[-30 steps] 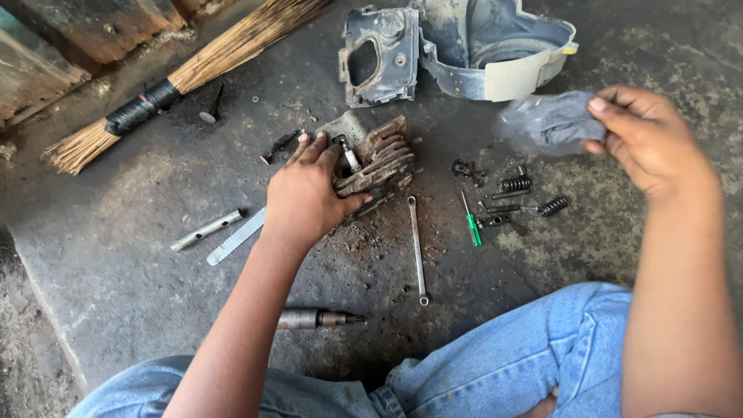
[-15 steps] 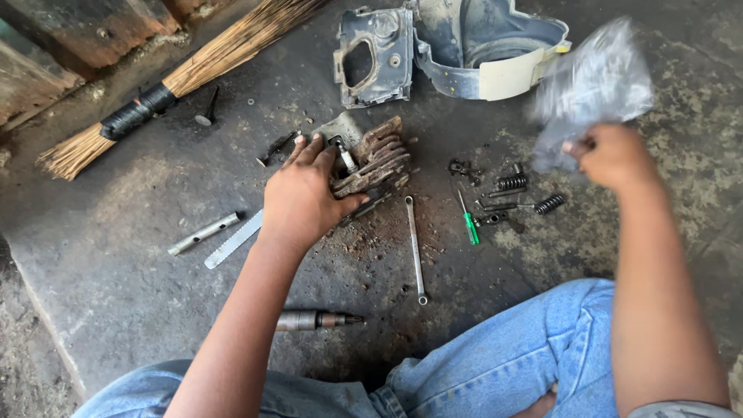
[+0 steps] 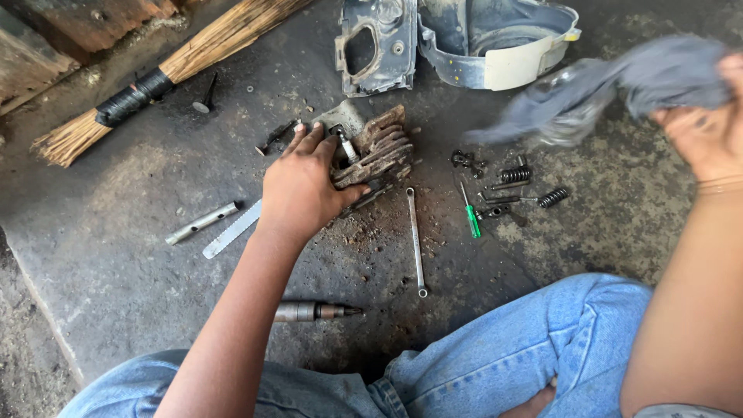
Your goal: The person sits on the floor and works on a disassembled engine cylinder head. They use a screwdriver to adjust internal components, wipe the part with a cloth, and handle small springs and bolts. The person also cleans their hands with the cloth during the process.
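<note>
Broom (image 3: 155,73) lies far left on the concrete floor (image 3: 116,255). Metal tube (image 3: 203,222) and saw blade (image 3: 231,229) just left of left hand (image 3: 303,186). Left hand rests, fingers spread, on finned engine cylinder head (image 3: 375,147), centre. Spanner (image 3: 416,240) near, green screwdriver (image 3: 471,217) and springs (image 3: 534,186) right. Right hand (image 3: 708,131), far right, fingers clamped on blurred grey rag (image 3: 611,85).

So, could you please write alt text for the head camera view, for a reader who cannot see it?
A seated person in jeans rests the left hand on a rusty finned engine part on a concrete floor, while the right hand holds a blurred grey rag. Around lie a wrench, a green screwdriver, springs and a broom.
</note>
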